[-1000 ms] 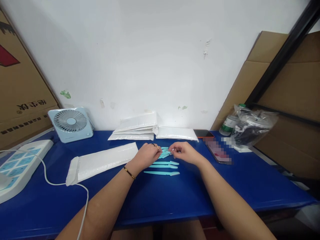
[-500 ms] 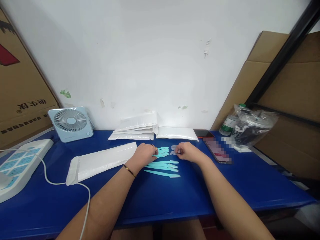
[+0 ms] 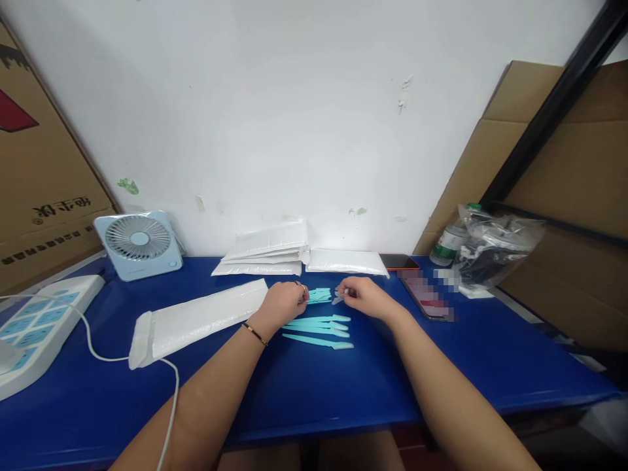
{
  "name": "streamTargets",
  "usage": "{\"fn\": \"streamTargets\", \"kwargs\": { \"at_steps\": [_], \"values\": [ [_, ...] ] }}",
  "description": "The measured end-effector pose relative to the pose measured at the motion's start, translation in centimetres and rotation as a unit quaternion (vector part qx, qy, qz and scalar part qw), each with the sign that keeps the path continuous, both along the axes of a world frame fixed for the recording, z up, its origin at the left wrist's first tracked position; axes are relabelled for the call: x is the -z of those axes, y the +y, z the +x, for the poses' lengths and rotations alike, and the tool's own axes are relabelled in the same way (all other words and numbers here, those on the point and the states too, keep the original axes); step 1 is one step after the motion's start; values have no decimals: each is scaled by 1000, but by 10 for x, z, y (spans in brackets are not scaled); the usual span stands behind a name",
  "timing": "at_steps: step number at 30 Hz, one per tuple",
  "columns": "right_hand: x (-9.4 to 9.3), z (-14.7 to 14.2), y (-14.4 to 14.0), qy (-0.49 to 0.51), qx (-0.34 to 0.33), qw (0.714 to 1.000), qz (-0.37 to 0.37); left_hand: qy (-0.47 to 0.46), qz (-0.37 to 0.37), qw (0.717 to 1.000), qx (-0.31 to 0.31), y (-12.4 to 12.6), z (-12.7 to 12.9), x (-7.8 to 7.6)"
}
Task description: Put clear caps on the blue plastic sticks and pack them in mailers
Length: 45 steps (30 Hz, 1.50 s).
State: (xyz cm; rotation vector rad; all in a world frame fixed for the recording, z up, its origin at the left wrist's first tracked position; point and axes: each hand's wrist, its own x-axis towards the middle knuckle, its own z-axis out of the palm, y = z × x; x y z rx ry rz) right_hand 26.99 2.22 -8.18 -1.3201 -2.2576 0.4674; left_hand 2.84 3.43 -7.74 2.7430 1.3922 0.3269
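Head view: left hand [image 3: 280, 303] rests fingers closed over a bunch of teal razors [image 3: 320, 296] on the blue counter [image 3: 304, 386]. Right hand [image 3: 369, 297] pinches 1 small clear cap [image 3: 338, 298] just beside the bunch. 3 more razors [image 3: 318, 330] lie in a row nearer the person. Keep the pinch narrow and the bunch pressed steady; align the cap along the blade.
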Motion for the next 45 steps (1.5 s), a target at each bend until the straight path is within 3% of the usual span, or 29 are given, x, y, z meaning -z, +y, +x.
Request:
{"fn": "streamTargets", "kwargs": {
  "at_steps": [12,18,21,25,33,40,45],
  "values": [
    [-3,-9,-3,29,-43,998,25,-78,-38,996,16,-1,0,-2],
    [-8,-13,-8,44,-91,995,-8,-74,-54,994,67,-9,7,-7],
    [-7,-5,-5,27,-65,997,4,-61,-67,993,69,-10,5,-9],
    [1,4,4,-44,-32,998,25,-6,-29,999,39,-4,0,-6],
    [11,-4,7,-22,-31,999,-2,-12,-32,999,37,4,0,6],
    [7,-13,2,16,-17,997,-69,-15,-56,997,56,4,7,12],
    [3,-11,-1,39,-50,993,-103,-38,-97,991,81,2,7,9]
  ]
}}
